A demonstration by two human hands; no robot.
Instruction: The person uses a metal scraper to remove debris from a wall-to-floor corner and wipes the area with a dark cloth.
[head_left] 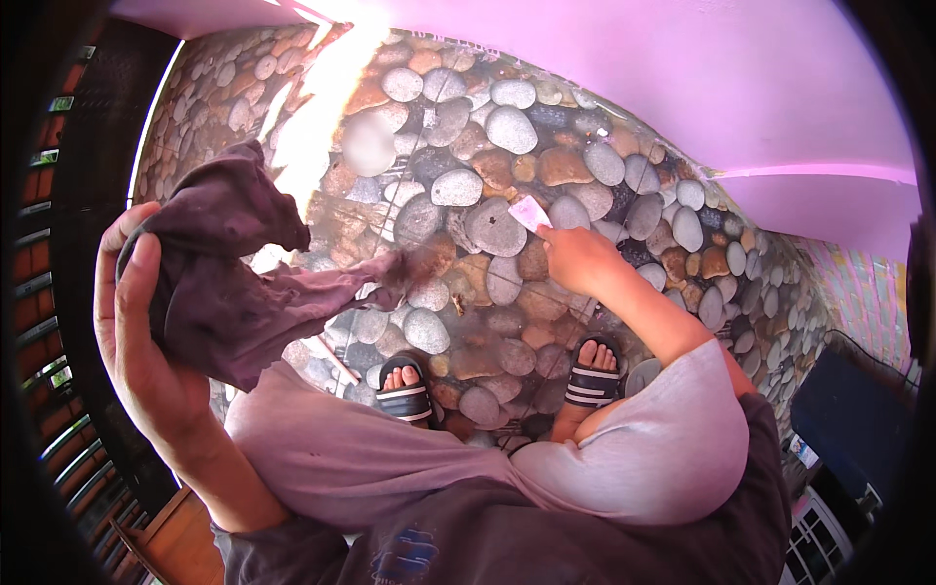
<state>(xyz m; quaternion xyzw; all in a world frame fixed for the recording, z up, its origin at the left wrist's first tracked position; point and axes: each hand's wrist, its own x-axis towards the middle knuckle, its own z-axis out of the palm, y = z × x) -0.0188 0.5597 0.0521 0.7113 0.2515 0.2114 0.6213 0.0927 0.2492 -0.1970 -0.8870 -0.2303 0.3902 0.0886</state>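
Observation:
My left hand is raised at the left, thumb and fingers closed on a crumpled dark purple cloth. The cloth hangs off to the right of the hand, and its thin, ragged end reaches toward the middle of the view. Lower down, close to the floor, my right hand pinches a small, flat, pale pink piece. I cannot make out whether this is card, paper or plastic. It points up and to the left, over the stone-patterned floor.
Striped black slide sandals are on my feet. A thin pale stick lies by the left foot. Beyond the floor rises a pink wall. A dark slatted gate stands left; a dark blue box-like object is at right.

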